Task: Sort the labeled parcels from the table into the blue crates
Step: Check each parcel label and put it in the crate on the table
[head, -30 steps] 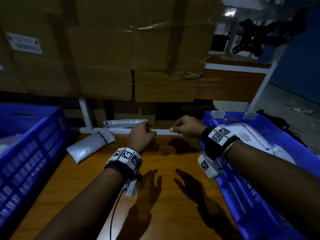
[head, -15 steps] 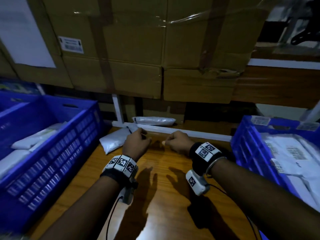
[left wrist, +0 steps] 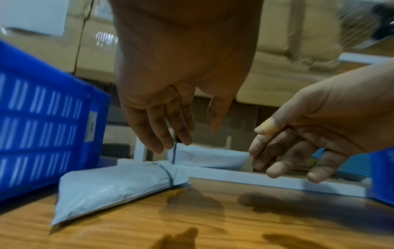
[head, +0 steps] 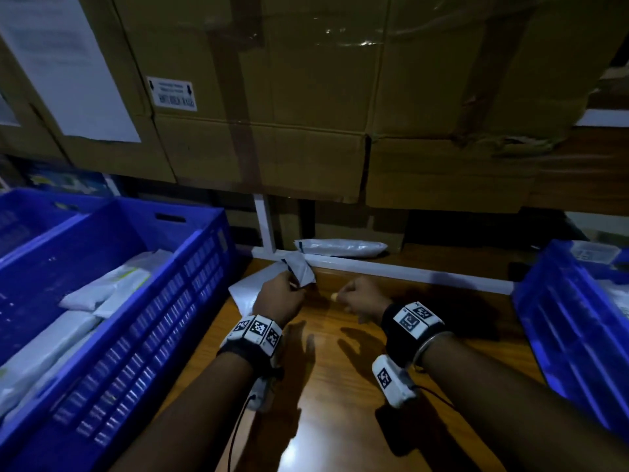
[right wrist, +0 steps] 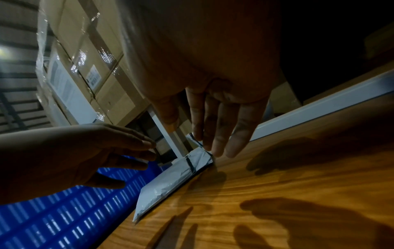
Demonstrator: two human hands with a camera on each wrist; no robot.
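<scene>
A white poly parcel (head: 243,294) lies on the wooden table (head: 340,386) beside the left blue crate (head: 163,321); its folded end with a dark strip points to the back rail. My left hand (head: 289,291) hovers just over that end, fingers (left wrist: 170,133) hanging relaxed and holding nothing. My right hand (head: 343,298) floats a little to the right, fingers (left wrist: 275,151) loosely bent and empty. A second white parcel (head: 340,247) lies behind the white rail. The right blue crate (head: 561,321) stands at the table's right edge.
The left crate holds several white parcels (head: 102,291); another blue crate (head: 30,216) sits behind it. Large taped cardboard boxes (head: 306,97) overhang the back of the table. A white rail (head: 408,272) runs along the table's far edge.
The view has swung left, showing more of the left crate. Both hands have shifted left, and the left hand now hangs over the near parcel's folded end.
</scene>
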